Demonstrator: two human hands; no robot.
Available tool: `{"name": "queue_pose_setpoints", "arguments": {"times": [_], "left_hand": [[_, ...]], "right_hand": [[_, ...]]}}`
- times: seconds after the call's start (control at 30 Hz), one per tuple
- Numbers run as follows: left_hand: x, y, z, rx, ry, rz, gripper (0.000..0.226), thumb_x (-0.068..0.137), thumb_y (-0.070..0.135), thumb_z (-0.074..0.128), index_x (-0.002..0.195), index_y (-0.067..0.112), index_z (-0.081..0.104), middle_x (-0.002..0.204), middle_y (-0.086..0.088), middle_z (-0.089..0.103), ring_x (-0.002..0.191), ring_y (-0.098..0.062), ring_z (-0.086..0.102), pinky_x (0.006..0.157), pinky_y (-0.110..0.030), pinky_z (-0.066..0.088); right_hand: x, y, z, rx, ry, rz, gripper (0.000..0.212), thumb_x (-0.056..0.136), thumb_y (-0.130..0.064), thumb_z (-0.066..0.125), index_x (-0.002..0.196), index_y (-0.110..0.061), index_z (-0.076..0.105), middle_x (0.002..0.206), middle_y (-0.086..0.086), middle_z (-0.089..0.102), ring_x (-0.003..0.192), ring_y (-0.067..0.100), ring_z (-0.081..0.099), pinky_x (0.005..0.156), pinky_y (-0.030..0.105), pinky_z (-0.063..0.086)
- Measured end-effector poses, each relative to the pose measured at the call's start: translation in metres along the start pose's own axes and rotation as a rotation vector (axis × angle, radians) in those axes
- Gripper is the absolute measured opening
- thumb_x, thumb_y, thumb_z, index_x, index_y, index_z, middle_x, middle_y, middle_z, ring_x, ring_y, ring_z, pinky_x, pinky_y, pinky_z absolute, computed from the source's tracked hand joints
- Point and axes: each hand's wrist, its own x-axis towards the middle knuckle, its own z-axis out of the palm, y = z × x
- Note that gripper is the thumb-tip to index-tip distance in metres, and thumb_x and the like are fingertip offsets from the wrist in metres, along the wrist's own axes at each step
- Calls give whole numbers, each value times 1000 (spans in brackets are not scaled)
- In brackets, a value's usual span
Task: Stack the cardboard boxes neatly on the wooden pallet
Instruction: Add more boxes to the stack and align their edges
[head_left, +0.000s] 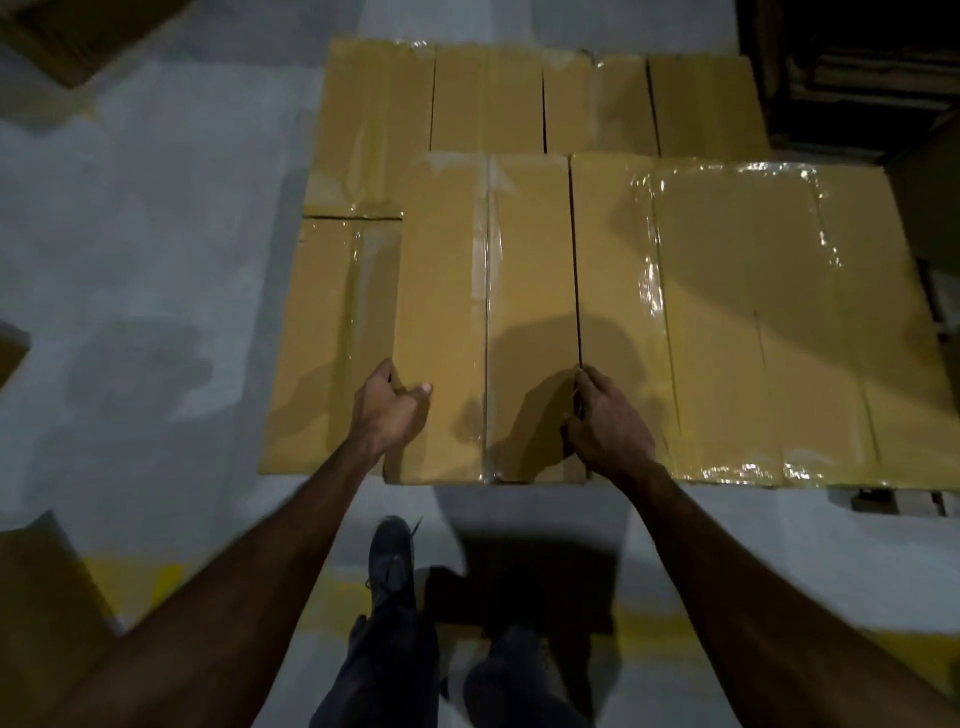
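Note:
A long taped cardboard box (485, 291) lies on top of the stack, its near end toward me. My left hand (390, 413) grips its near left edge, thumb on the top face. My right hand (605, 421) grips its near right edge, fingers curled into the gap beside the wide box (753, 332) to the right. Lower boxes (337, 332) lie to the left and several more (540, 98) sit behind. A small part of the wooden pallet (893, 503) shows under the stack at the lower right.
Grey concrete floor (156, 260) spreads to the left, with a yellow painted line (322, 597) near my dark shoes (392, 561). Loose cardboard pieces (52, 587) lie at the left edge and top left. Dark shelving (852, 78) stands at the back right.

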Motion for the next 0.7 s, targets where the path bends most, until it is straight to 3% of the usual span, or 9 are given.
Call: {"name": "queue_pose_setpoints", "arguments": {"times": [0.17, 0.3, 0.53, 0.63, 0.7], "left_hand": [[60, 31, -1, 85, 22, 11, 48, 80, 51, 75, 113, 21, 60, 109, -1, 70, 100, -26, 67, 87, -44, 60], [90, 51, 1, 150, 55, 61, 39, 90, 40, 77, 107, 14, 54, 98, -2, 63, 90, -25, 61, 66, -33, 47], [111, 62, 0, 202, 133, 127, 27, 85, 40, 72, 91, 20, 53, 93, -8, 68, 88, -32, 68, 77, -49, 60], [106, 66, 1, 227, 118, 125, 41, 92, 31, 73, 120, 4, 60, 121, -23, 69, 99, -39, 69, 81, -54, 62], [107, 66, 0, 250, 113, 117, 52, 95, 25, 74, 135, -3, 55, 131, -25, 65, 111, -41, 67, 90, -48, 60]], "right_hand": [[55, -3, -16, -14, 3, -31, 72, 104, -32, 56, 163, -7, 23, 172, 11, 19, 154, 32, 30, 122, 52, 36], [88, -2, -29, 66, 11, 4, 74, 102, -33, 58, 163, -8, 25, 172, 10, 22, 153, 33, 32, 122, 55, 36], [101, -2, -38, 29, 8, 12, 76, 99, -20, 60, 165, -9, 23, 174, 8, 18, 158, 29, 22, 127, 51, 27], [101, 2, -35, 12, -7, -7, 78, 100, -22, 61, 165, -10, 21, 175, 6, 14, 159, 27, 18, 127, 48, 26], [102, 4, -37, 7, -10, -24, 78, 101, -22, 62, 166, -12, 20, 175, 5, 13, 160, 27, 18, 126, 48, 26]]}}
